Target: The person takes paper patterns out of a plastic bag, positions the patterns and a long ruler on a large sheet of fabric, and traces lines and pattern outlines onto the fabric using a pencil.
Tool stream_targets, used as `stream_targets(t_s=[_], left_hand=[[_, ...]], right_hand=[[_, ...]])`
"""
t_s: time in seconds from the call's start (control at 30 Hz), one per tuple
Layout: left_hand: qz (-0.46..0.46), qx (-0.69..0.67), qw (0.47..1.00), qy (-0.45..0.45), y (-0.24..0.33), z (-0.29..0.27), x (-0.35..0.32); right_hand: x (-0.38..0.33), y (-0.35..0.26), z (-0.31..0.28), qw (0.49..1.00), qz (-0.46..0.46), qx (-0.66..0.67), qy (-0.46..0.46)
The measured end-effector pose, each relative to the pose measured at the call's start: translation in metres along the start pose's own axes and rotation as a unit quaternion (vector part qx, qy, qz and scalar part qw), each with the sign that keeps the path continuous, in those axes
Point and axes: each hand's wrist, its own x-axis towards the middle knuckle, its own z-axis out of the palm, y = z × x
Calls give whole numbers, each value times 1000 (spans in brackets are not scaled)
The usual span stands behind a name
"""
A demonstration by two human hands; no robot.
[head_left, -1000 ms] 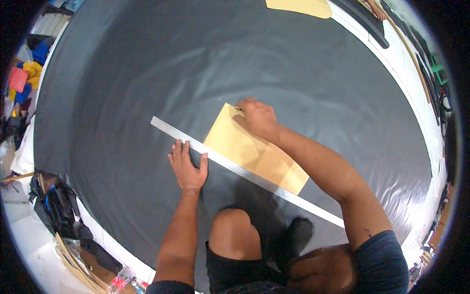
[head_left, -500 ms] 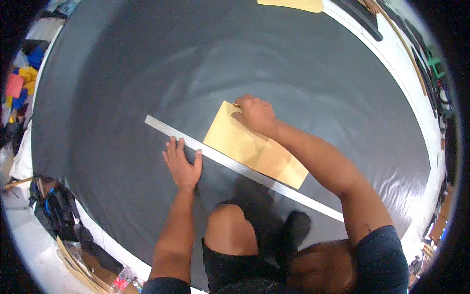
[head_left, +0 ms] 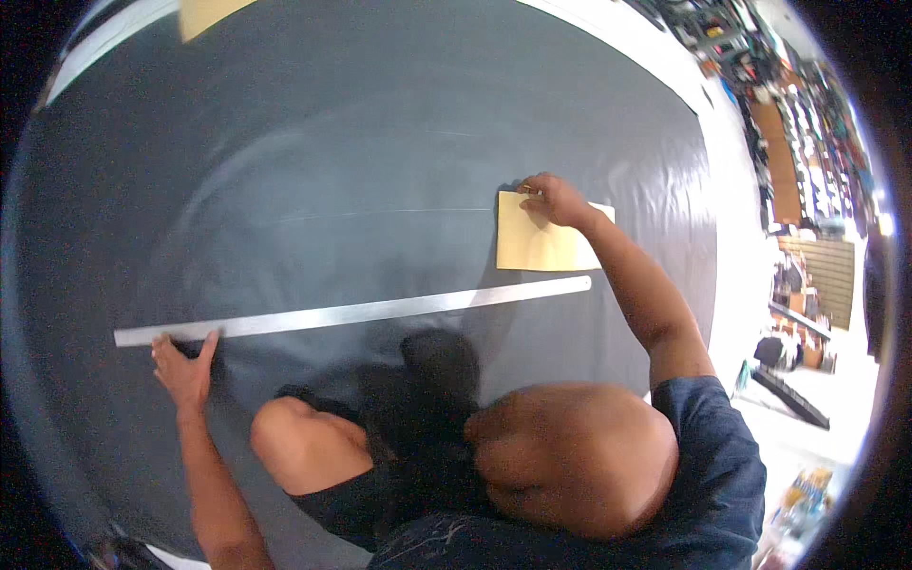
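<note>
My right hand pinches the top edge of a yellow rectangular card, which lies over a black sheet. Something small and thin shows at its fingertips, too small to name. Below the card a long metal ruler runs across the sheet, its right end just under the card's lower edge. My left hand is by the ruler's left end, thumb and fingers apart and touching its near edge. A thin pale line on the sheet leads left from the card.
My bent knees are at the sheet's near side. Another yellow piece lies at the far left edge. A white floor borders the sheet on the right, with cluttered shelves and a dark bar beyond.
The view has turned and shifted right. The card has moved away from the ruler, toward its right end, with my right hand. My left hand now sits nearer the ruler's left end.
</note>
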Motion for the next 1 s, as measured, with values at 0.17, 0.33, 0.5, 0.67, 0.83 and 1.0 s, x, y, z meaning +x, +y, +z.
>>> stream_targets(t_s=[0.17,0.33,0.5,0.67,0.83,1.0], left_hand=[[-17,46,996,-69,16,-18,2],[-33,62,992,-108,21,-18,9],[-34,47,992,-115,11,-8,15],[-16,-1,995,-98,0,-6,21],[-13,-45,995,-89,10,-3,16],[-28,-24,995,-96,1,-10,11]], right_hand=[[-37,58,12,999,45,-2,27],[-50,66,34,997,22,19,72],[-53,64,40,994,-18,41,98],[-51,51,36,996,14,19,84],[-50,62,38,995,-1,15,96],[-42,51,35,996,1,-36,77]])
